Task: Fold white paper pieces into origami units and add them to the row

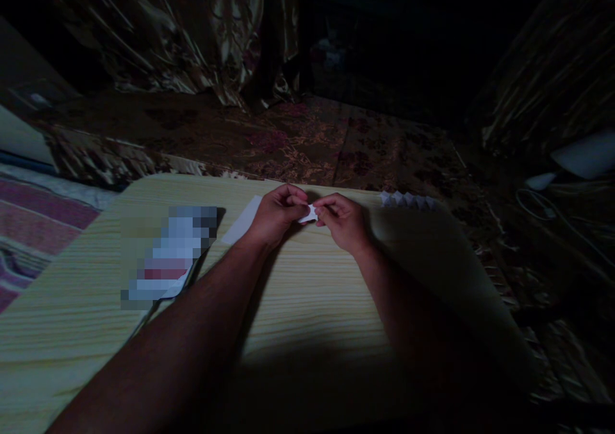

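Observation:
A small piece of white paper [310, 214] is pinched between my two hands above the far half of the table. My left hand [276, 215] grips its left side, fingers curled and thumb along the near edge. On the right side, the fingertips of my right hand [343, 219] close on the same paper. Fingers cover much of it, so its folds are hard to make out. A flat white paper strip [243, 219] lies just left of my left hand. Several small folded paper pieces [408, 200] stand in a row at the table's far right.
The light wooden table [307, 318] has rounded corners. A phone-like device with a blurred-out screen [173, 248] lies at left, a cable running from its near end. Beyond the table are a patterned cloth surface [298, 139] and curtains [206, 30]. A white lamp-like object [586, 155] is at right.

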`<state>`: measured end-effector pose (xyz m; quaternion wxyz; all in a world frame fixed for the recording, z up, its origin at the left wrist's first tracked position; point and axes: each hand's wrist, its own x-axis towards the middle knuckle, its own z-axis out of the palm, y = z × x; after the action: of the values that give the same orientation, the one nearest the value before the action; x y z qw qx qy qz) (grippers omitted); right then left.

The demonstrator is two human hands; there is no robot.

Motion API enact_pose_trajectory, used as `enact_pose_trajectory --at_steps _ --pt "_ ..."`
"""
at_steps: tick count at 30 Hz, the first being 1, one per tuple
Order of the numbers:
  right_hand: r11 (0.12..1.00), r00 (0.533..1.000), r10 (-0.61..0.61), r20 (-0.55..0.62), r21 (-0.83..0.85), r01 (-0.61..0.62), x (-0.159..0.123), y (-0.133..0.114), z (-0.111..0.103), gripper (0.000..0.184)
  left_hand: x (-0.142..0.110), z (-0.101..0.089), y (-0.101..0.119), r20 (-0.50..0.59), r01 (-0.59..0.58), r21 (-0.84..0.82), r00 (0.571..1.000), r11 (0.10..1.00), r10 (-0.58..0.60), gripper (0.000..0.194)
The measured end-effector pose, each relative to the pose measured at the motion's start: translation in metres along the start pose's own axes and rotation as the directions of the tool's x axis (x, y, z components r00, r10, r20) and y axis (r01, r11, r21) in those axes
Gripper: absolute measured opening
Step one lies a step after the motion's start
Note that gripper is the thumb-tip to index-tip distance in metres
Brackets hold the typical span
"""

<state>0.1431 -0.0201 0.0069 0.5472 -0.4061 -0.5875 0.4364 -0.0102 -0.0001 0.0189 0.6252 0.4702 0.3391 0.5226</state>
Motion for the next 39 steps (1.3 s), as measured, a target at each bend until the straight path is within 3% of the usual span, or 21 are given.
enact_pose_trajectory --at_steps 8,18,32,39 --pt "0.994 0.991 0.058 0.117 0.081 -0.068 0.005 0.002 -0.009 0.027 -0.001 0.002 0.002 0.039 0.011 0.03 0.999 0.999 -0.012 0.025" --pt "0.986 0.983 0.072 0.166 0.137 -0.095 0.004 -0.002 -0.012 0.027 -0.001 -0.001 0.003 0.077 0.058 0.021 0.995 0.998 -0.059 0.029" --pt "0.982 0.982 0.106 0.154 0.141 -0.128 0.005 0.002 -0.01 0.029 -0.001 0.001 0.004 0.126 0.06 0.054 0.99 0.997 -0.067 0.037" --pt "0.985 0.982 0.086 0.17 0.132 -0.109 0.005 0.002 -0.012 0.028 -0.001 0.0 0.003 0.146 0.08 0.072 0.985 0.994 -0.09 0.031"
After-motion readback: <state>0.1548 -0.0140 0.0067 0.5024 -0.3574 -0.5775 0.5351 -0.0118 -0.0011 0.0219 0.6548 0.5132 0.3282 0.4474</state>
